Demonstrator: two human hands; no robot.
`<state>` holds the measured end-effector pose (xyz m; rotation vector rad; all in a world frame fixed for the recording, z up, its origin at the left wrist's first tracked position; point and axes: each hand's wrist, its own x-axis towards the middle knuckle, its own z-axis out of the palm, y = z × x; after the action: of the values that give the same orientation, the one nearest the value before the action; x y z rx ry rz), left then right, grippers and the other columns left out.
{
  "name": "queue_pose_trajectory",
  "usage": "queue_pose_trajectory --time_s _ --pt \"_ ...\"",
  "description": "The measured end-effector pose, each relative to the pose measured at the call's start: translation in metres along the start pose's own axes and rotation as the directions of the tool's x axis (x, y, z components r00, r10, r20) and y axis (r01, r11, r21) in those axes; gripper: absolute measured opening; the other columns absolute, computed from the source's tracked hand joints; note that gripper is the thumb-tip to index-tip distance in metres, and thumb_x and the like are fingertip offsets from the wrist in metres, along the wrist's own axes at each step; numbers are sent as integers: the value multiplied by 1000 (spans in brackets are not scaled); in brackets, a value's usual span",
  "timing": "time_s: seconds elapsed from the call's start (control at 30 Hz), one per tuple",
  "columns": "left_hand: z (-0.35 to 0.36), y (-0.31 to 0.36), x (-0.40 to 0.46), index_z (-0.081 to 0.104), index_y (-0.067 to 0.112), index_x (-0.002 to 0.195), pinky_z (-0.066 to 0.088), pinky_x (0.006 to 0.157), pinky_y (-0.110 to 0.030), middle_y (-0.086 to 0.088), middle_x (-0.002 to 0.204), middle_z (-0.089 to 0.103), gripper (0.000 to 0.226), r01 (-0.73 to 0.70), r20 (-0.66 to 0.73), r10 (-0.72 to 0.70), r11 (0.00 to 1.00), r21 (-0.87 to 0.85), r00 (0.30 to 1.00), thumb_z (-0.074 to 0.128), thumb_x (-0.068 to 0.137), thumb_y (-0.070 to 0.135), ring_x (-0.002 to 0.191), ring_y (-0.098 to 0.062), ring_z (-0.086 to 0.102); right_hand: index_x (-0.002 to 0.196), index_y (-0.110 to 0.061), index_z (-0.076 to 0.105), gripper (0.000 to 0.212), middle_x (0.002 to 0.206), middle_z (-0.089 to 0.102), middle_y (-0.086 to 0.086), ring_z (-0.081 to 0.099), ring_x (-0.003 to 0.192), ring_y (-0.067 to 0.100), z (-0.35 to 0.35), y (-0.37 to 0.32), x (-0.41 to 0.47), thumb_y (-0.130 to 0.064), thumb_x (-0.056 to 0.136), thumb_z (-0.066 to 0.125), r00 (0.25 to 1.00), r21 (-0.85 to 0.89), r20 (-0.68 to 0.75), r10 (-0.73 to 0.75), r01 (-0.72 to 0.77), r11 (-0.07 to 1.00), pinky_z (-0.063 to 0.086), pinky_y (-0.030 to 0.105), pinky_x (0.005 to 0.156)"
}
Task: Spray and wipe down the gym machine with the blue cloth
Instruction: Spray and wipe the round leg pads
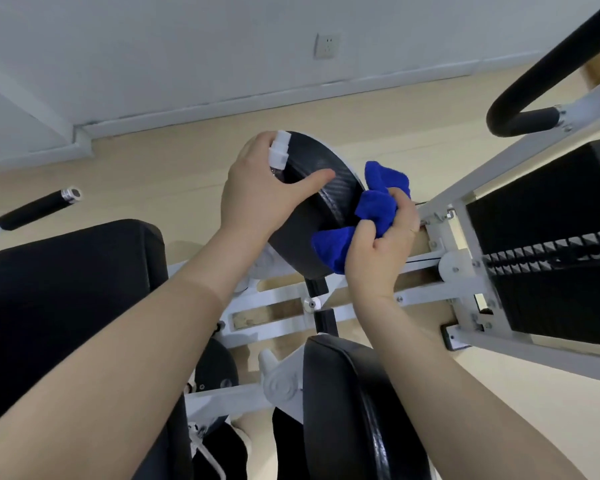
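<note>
Pale wood floor and white wall behind white-framed gym machine (444,216). Round black padded roller (312,202) at centre: firm, wipeable. Open room at 12 and 9 o'clock; frame crowds 3. Right hand (378,244) bunches soft blue cloth (371,209) against the pad. Left hand (257,188) grips light white-capped spray bottle (279,150).

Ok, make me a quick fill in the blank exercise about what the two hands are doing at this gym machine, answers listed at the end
1. The right hand grips a bunched cloth coloured ____.
2. The left hand holds a small spray bottle with a ____ cap.
3. Both hands work at the round black ____ of the machine.
4. On the wall behind sits a white ____.

Missing words: blue; white; pad; socket
</note>
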<state>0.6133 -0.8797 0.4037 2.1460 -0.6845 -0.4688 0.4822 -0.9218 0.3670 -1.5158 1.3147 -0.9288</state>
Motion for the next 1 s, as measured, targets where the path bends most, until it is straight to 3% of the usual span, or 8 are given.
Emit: queue_pose_trajectory --time_s 0.13,0.23,0.33,0.47,0.63,0.83,0.9,1.0 --pt "-2 2 -5 54 23 119 45 76 -27 9 113 57 61 23 -36 -22 999 30 999 71 69 54 99 -11 54 123 -15 50 41 119 52 7 51 98 9 -7 35 4 1 86 42 928 -72 48 370 -366 928 42 15 90" --pt "-2 1 -5 56 23 113 49 69 -32 8 108 58 58 22 -55 -19 998 60 998 69 68 57 95 -15 56 102 -19 51 34 109 58 11 56 100 30 -7 65 2 5 85 35 665 -168 366 650 -640 750 49 44 90" --pt "2 -5 0 57 23 103 48 66 -31 7 100 61 52 -4 -85 8 999 52 996 66 67 60 89 -15 57 106 -12 50 33 101 59 13 57 91 30 -2 66 16 4 82 34 653 0 313 690 -727 687 50 33 63" --pt "6 -22 0 56 19 99 37 65 -14 5 97 59 53 -70 -148 79 996 61 986 56 69 62 86 -11 54 113 -22 45 41 90 55 2 55 70 18 -1 78 20 5 85 33 688 295 257 678 -724 623 45 25 57" --pt "3 -42 -8 49 21 133 23 79 9 2 135 49 64 -162 -129 178 979 126 976 51 76 51 115 -3 44 111 -11 48 30 91 60 9 59 79 27 29 98 39 -12 81 50 652 106 352 672 -741 663 51 38 67" --pt "-3 -43 -13 43 24 137 23 76 11 6 142 42 69 -136 -100 156 974 182 983 48 75 55 109 16 30 95 -6 59 38 99 57 13 47 79 27 41 131 45 -6 61 44 474 203 361 803 -880 429 44 44 75" --pt "-3 -44 -14 43 25 138 22 77 11 8 144 40 69 -133 -93 152 973 188 984 48 76 56 116 11 31 60 -20 45 20 72 41 6 34 64 22 26 88 48 -3 61 34 455 191 344 821 -890 413 37 35 69" --pt "-2 -47 -15 42 26 139 23 81 4 8 146 38 69 -127 -88 144 977 173 986 47 77 57 125 2 29 56 -21 19 19 61 9 -2 9 54 12 10 28 54 -4 59 28 486 220 396 779 -874 434 18 26 58"
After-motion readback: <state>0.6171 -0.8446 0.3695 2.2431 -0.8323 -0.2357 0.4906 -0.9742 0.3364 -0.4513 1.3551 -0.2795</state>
